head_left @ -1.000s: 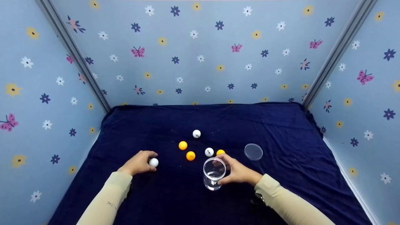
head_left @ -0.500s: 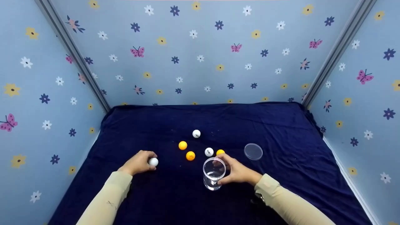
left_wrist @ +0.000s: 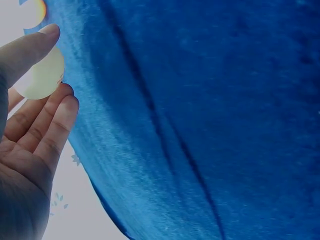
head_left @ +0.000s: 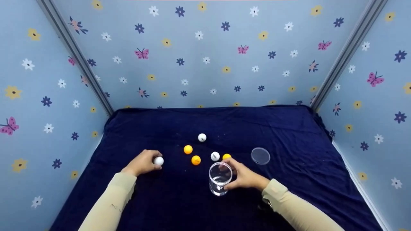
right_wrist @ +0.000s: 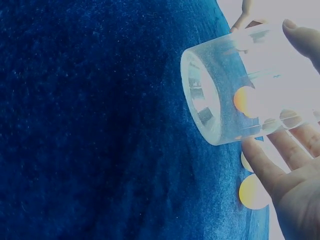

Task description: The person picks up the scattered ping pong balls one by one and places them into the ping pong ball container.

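A white ping-pong ball (head_left: 158, 161) is pinched between the thumb and fingers of my left hand (head_left: 141, 163); the left wrist view has the same ball (left_wrist: 42, 77) between thumb and fingertips. My right hand (head_left: 245, 175) grips a clear cylindrical jar (head_left: 218, 188) from its right side. The jar stands upright with its open mouth up, and nothing shows inside it. In the right wrist view, an orange ball (right_wrist: 245, 101) is seen through the jar's clear wall. Behind the jar lie a white ball (head_left: 215, 156) and an orange ball (head_left: 226, 156), partly hidden by the right hand.
Two orange balls, one nearer (head_left: 196, 160) and one farther (head_left: 188, 149), lie between the hands. Another white ball (head_left: 202, 137) rests farther back. A clear round lid (head_left: 260, 156) lies right of the jar. Dark blue cloth (head_left: 179, 205) covers the table, with patterned walls (head_left: 212, 73) around it.
My left hand has moved slightly away from me, carrying the white ping-pong ball. The right hand and the jar have stayed in place.
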### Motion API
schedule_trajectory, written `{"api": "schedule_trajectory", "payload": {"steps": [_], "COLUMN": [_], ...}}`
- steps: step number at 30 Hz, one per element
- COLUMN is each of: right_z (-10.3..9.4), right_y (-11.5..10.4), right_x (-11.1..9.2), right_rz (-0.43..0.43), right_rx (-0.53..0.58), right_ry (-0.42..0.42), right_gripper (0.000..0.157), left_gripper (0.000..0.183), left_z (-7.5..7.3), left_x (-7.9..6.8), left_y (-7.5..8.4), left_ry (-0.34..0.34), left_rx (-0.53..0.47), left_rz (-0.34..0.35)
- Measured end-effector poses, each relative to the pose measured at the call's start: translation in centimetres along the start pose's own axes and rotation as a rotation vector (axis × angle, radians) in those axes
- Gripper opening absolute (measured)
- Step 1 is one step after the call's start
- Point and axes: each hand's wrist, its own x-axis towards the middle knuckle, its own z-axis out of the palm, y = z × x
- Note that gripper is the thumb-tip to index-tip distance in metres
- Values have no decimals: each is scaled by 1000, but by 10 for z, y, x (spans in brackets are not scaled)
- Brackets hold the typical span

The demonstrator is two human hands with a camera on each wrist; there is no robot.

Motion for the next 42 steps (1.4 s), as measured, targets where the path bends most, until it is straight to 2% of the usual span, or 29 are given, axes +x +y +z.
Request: {"api": "schedule_trajectory", "payload": {"steps": [3,11,23,42], "right_z": [0,0,0,0], "right_y": [-1,-1,0,1], "right_x": [0,-1,0,-1], "right_rz": [-7,0,-26,-21], "right_rx": [5,-8,5,-11], "right_ry": [-3,6,-7,3], "right_gripper": [89,89,88,86], "left_gripper": [40,36,40,40], "left_z": [-3,-7,-8,-11], "left_x": [1,5,15,24], "left_y": [4,10,26,47], "left_ry": [15,60,33,52], "left_rx": [-8,-11,-90,-142], "left_rz": [-5,40,5,14]}}
